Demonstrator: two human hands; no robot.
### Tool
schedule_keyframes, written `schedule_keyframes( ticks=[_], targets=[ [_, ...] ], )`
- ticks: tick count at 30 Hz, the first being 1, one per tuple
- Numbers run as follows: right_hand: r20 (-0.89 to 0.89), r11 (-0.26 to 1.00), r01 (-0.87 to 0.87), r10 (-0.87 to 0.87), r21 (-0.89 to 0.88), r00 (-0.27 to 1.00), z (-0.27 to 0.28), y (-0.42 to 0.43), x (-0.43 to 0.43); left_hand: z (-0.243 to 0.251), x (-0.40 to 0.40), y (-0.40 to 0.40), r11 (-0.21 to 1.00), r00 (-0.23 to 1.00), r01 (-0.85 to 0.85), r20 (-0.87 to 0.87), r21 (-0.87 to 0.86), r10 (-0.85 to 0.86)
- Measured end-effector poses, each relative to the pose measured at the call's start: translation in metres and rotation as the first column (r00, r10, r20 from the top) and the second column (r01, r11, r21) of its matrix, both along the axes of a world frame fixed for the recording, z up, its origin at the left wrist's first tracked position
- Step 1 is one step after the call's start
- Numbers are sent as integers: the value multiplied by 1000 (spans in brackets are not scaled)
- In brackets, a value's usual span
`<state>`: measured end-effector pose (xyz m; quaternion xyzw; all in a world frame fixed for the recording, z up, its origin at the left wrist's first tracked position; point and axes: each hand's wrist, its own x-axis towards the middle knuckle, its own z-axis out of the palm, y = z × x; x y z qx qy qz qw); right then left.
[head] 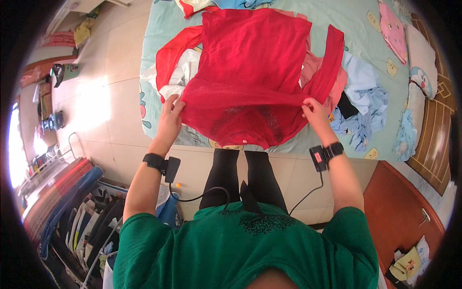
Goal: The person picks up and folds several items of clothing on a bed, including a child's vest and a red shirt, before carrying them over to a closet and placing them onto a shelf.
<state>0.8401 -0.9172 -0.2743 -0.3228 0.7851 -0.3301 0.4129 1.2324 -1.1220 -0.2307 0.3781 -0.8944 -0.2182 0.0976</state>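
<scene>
A red long-sleeved top (254,57) is spread on the bed, its hem end away from me and its neck end at the near edge. My left hand (172,112) pinches its left shoulder area. At the opposite shoulder, my right hand (314,110) grips the fabric between thumb and fingers. Between the hands the cloth makes a crosswise fold, with a dark patterned chest part (249,115) below it. One red sleeve (330,54) stretches away on the right. A brighter red piece of cloth (173,50) lies on the left, over white clothing (187,70).
The bed has a pale green printed sheet (361,21). Light blue garments (371,97) and a black cloth (347,104) lie right of the top; pillows (422,61) line the far right. Hanging clothes (86,231) stand at lower left, a brown door (400,202) at lower right.
</scene>
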Motion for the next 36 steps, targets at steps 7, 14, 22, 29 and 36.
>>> schedule_keyframes(
  ticks=[7, 14, 22, 29, 36],
  targets=[
    [-245, 986, -149, 164, 79, 956, -23, 69, -17, -10, 5, 26, 974, 964, 223, 143, 36, -226],
    [-184, 976, 5, 36, 219, 982, -24, 39, -42, -10, -14, 30, 943, 929, 268, 208, 197, -308],
    [-434, 968, 243, -249, -69, 866, -45, -27, -114, -18, -72, 27, 892, 890, 433, 98, 125, -446],
    [-110, 851, 519, -525, -81, 844, -63, -49, -141, -26, -81, 35, 846, 817, 500, 223, 187, -532],
    [403, 727, 633, -512, -266, 758, 2, -87, -96, -38, -89, 18, 773, 994, 106, -81, 626, -70]
  ],
)
